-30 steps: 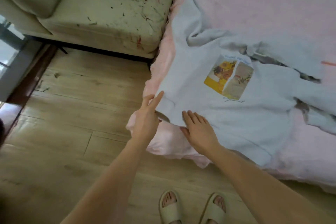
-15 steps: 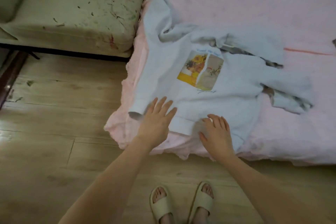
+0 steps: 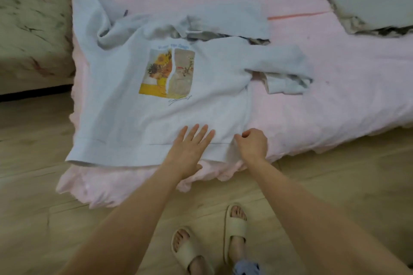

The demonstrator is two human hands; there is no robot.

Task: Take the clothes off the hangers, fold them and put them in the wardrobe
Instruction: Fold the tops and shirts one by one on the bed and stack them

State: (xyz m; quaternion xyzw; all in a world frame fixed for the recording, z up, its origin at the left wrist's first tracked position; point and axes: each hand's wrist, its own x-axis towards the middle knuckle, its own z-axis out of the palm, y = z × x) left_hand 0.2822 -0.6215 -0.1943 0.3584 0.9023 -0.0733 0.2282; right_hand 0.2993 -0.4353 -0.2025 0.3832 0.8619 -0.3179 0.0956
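The sweatshirt [image 3: 125, 100] lies front-up on the pink bed [image 3: 335, 105], its hem along the near edge of the mattress and its printed panel [image 3: 167, 73] facing the ceiling. Against the frame of one second ago, both hands have travelled along the hem from its left corner towards its right corner. The hem now reads as a mostly flat band, where half a second ago a small lift showed under the left hand. Judgement: the garment is off its hanger and is being smoothed and squared up before the first fold; folding proper has not begun, and the wardrobe step is outstanding.

Left hand [image 3: 190, 147]: released grip, fingers straight and spread, palm pressed flat on the lower front of the sweatshirt just above the hem seam. It holds nothing.

Right hand [image 3: 252, 145]: fingers curled, pinching the cloth at the hem's right corner, where the side seam meets the bed. The thumb side is partly hidden, so the depth of the pinch cannot be confirmed.

The right sleeve [image 3: 283, 67] lies bent out to the side, with its cuff doubled under. The left sleeve [image 3: 89, 18] runs up towards the sofa [image 3: 33, 29]. The hood [image 3: 223, 20] is crumpled above the collar. All three need laying in.

A second folded grey item [image 3: 368, 9] sits at the far right of the bed, well apart. The person's sandalled feet [image 3: 212, 241] stand on the wooden floor [image 3: 44, 207] below.
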